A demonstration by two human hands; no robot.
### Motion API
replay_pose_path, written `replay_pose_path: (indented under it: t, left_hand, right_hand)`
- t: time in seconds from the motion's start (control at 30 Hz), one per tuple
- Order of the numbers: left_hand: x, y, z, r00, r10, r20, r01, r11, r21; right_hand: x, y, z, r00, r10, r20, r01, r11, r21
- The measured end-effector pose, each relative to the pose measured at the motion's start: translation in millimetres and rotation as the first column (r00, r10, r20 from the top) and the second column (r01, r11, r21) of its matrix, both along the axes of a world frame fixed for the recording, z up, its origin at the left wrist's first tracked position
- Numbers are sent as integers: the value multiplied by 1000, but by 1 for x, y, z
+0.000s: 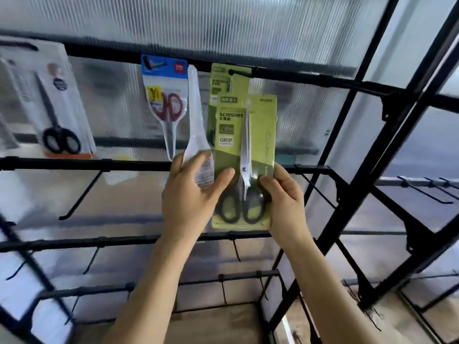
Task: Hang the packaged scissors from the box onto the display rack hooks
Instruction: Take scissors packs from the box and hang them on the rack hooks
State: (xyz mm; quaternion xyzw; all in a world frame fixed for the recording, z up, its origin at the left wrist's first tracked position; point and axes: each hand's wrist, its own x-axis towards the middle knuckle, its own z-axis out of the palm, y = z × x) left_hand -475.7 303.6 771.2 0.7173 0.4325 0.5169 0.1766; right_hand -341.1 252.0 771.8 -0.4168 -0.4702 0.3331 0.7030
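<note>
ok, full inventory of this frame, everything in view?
held green scissors pack: 1, green card, black handles, centre, in both hands
hung green pack: 1, green, top-bar hook, behind the held one
red-handled scissors pack: 1, blue-white, hanging left of centre
white pack: 1, barcode side showing, by left fingers
black-handled scissors pack: 1, white, far left
rack: 1, black bars, several bare hooks
panel: 1, translucent, behind rack
left hand: 1, grips held pack's left edge
right hand: 1, pinches its right edge
</note>
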Motion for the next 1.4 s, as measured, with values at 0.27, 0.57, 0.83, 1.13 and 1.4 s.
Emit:
replay_pose_path:
  t: [0.27, 0.57, 0.83, 1.13, 1.4]
  left_hand:
    - [-8, 0, -7, 926, -140, 352, 190, 976, -110]
    - [-17, 1, -4, 868, -42, 495, 123, 984, -132]
    - [-27, 3, -8, 879, -10, 476, 56, 995, -83]
    - [-33, -5, 0, 868, -28, 496, 60, 997, -50]
    - [-23, -3, 6, 881, -50, 471, 89, 994, -60]
  right_hand:
    - [-10, 22, -7, 995, 94, -40, -95, 995, -34]
    - [-13, 34, 2, 998, 50, 27, -51, 999, 19]
    - [15, 44, 6, 981, -188, 49, 186, 981, 49]
    - [17, 28, 4, 971, -208, 115, 195, 974, 112]
    - [18, 20, 22, 966, -236, 107, 222, 966, 131]
